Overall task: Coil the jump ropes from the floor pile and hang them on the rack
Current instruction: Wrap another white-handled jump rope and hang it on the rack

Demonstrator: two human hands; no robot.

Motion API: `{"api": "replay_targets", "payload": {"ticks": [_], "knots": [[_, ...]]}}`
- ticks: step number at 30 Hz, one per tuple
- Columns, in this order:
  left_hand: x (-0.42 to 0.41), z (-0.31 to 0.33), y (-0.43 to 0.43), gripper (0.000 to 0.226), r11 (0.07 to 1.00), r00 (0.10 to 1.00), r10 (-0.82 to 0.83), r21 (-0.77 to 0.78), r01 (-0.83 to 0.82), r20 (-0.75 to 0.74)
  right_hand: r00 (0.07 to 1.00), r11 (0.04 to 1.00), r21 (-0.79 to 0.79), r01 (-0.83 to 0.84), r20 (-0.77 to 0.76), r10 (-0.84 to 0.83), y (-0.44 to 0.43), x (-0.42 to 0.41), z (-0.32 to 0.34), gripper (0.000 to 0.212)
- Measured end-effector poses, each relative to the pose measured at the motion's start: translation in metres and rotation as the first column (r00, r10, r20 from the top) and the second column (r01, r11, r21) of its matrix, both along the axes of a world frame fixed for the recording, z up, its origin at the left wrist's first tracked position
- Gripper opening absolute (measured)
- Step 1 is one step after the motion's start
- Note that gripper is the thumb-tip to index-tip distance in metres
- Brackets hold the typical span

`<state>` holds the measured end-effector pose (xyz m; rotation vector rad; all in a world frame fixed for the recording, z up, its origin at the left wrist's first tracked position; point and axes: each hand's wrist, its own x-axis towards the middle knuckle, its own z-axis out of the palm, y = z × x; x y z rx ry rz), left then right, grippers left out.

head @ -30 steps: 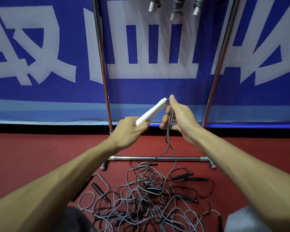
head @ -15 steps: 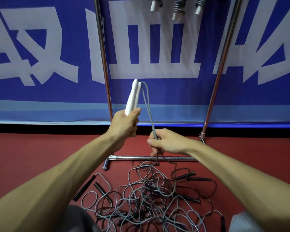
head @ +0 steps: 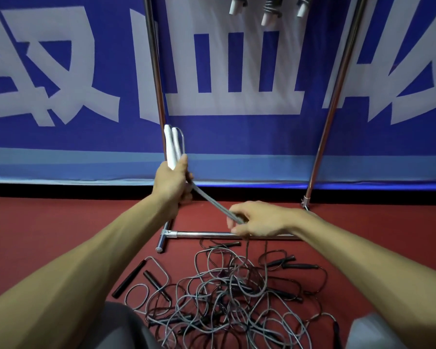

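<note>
My left hand (head: 171, 183) grips two white jump rope handles (head: 172, 147) upright, side by side, in front of the rack's left post. Their grey cord (head: 209, 201) runs taut down and to the right into my right hand (head: 256, 219), which pinches it just above the rack's bottom bar (head: 202, 233). From there the cord drops into the tangled pile of grey and black ropes (head: 227, 293) on the red floor. Coiled ropes with white handles (head: 268, 11) hang at the top of the chrome rack (head: 334, 91).
Black handles (head: 129, 278) lie at the pile's left edge and more black handles (head: 300, 266) at its right. A blue banner with white characters (head: 61, 71) covers the wall behind the rack. My knees show at the bottom edge.
My left hand has turned the white handles from slanted to upright. My right hand let go near the handle tips and slid down the cord, now pulling it out rightward and lower.
</note>
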<state>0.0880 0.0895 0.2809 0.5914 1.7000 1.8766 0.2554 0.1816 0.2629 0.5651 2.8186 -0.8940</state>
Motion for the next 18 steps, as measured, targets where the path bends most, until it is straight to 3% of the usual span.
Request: {"api": "replay_targets", "payload": {"ticks": [3,4,6,8,10,14,18], "knots": [[-0.009,-0.008,-0.002,0.03,0.989,0.943,-0.03,-0.149,-0.021,-0.331,0.998,0.99,0.14,0.012,-0.058,-0.004,0.006,0.002,0.007,0.011],[-0.01,-0.011,-0.004,0.033,0.968,0.877,-0.102,-0.251,-0.022,-0.469,0.998,0.992,0.128,0.018,-0.06,-0.01,0.007,0.002,0.008,0.011],[-0.008,-0.017,-0.008,0.036,0.849,0.663,-0.328,-0.518,-0.105,-0.672,0.997,0.998,0.062,0.015,-0.075,-0.011,0.008,0.003,0.009,0.009],[-0.004,-0.022,-0.009,0.043,0.692,0.471,-0.525,-0.678,-0.248,-0.708,0.992,1.0,-0.023,0.011,-0.129,-0.014,0.009,0.005,0.01,0.005],[-0.002,-0.022,-0.008,0.048,0.623,0.415,-0.628,-0.745,-0.238,-0.658,0.978,0.998,-0.058,0.03,-0.204,-0.042,0.01,0.009,0.015,0.003],[0.008,-0.014,-0.014,0.06,0.619,0.411,-0.723,-0.785,0.027,-0.556,0.888,0.971,0.006,0.241,-0.405,-0.218,0.019,0.018,0.03,0.009],[0.026,0.0,-0.021,0.066,0.639,0.108,-0.756,-0.763,-0.092,-0.646,0.817,0.917,0.004,0.399,-0.455,-0.354,0.024,0.02,0.036,0.02]]}}
